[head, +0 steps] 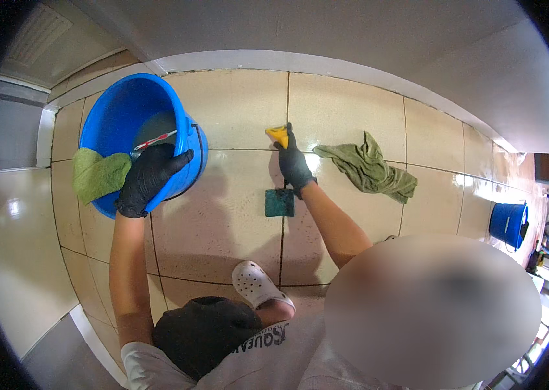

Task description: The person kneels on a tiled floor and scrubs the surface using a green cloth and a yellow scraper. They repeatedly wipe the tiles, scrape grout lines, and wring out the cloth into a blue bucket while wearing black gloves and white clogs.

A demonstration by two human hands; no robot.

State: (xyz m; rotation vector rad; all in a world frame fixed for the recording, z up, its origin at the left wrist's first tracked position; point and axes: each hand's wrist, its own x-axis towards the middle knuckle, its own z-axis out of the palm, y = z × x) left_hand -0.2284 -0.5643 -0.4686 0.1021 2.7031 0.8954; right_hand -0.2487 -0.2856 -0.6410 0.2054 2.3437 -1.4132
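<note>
My left hand, in a black glove, grips the rim of a blue plastic bucket that is tilted towards me. Inside the bucket are greyish water and a red and white brush-like tool. A light green cloth hangs over the rim beside that hand. In my gloved right hand is a yellow tool, perhaps a scraper or brush, held close to the floor tiles. A dark green scouring pad lies near my right wrist. To the right, a crumpled olive green cloth rests on the tiles.
Beige floor tiles run along a wall with a pale base strip. Another blue bucket stands far right. A white clog is on my foot below. A large blurred patch covers the lower right.
</note>
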